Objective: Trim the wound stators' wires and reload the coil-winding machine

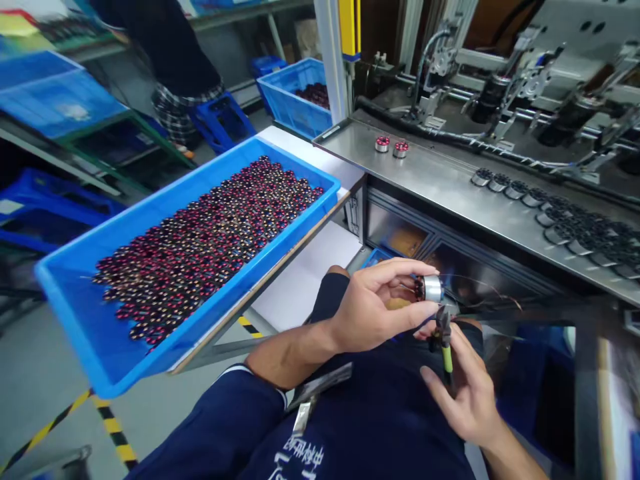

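Note:
My left hand [367, 307] grips a short silver metal cylinder with a dark wound core [432, 288] between thumb and fingers, above my lap. Thin copper-coloured wire [495, 290] trails from it to the right. In my right hand [470, 390] is a pair of wire cutters [446, 353] with a yellow-green handle, jaws pointing up. Their tips lie just under the cylinder, close to my left thumb. Whether the jaws touch a wire is too small to tell. The palm and part of the second handle are hidden.
A blue bin [300, 230] of many wound cores [215, 240] stands at left. On the steel ledge [430, 177] sit two red-topped parts [391, 147] and several dark-topped ones [575, 223], before a machine [500, 87]. A person [160, 47] is behind, near another blue bin [295, 100].

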Motion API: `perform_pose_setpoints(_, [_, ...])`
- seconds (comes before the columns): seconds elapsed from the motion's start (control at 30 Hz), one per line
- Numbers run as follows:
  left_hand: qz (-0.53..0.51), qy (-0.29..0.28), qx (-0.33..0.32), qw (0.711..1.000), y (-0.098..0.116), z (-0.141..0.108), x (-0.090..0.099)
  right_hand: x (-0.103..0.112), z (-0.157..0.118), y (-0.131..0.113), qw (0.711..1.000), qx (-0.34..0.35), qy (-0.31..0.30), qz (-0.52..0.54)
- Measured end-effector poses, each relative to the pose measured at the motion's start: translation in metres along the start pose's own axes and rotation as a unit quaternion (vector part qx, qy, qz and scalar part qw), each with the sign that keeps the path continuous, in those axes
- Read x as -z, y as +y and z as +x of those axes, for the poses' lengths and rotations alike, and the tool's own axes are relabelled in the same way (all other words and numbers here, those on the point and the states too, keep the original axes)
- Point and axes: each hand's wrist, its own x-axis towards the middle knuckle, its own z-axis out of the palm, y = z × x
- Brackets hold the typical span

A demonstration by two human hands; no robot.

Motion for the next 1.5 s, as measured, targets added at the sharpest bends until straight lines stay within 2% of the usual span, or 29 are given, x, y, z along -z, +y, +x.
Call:
perform_pose_setpoints(0.3, [0.021, 0.002, 0.001, 1.000, 0.006, -0.005, 0.003, 0.003, 0.014, -0.008, 0.999, 0.040, -0.007, 0.021])
perform_pose_setpoints(0.7, [0.013, -0.013, 0.019, 1.000, 0.003, -0.002, 0.003, 0.008, 0.005, -0.005, 0.999, 0.045, 0.013, -0.028])
perform_pose_setpoints(0.83, [0.012, -0.018, -0.012, 1.000, 0.002, -0.002, 0.005, 0.007, 0.002, -0.004, 0.999, 0.017, 0.016, -0.029])
perform_pose_setpoints(1.1, [0.044, -0.020, -0.090, 0.995, 0.000, -0.004, 0.005, 0.006, 0.003, -0.008, 0.998, 0.030, -0.005, -0.053])
perform_pose_setpoints(1.5, [0.053, -0.005, -0.095, 0.994, 0.000, -0.005, 0.006, 0.006, 0.009, -0.010, 0.998, 0.047, -0.003, -0.033])
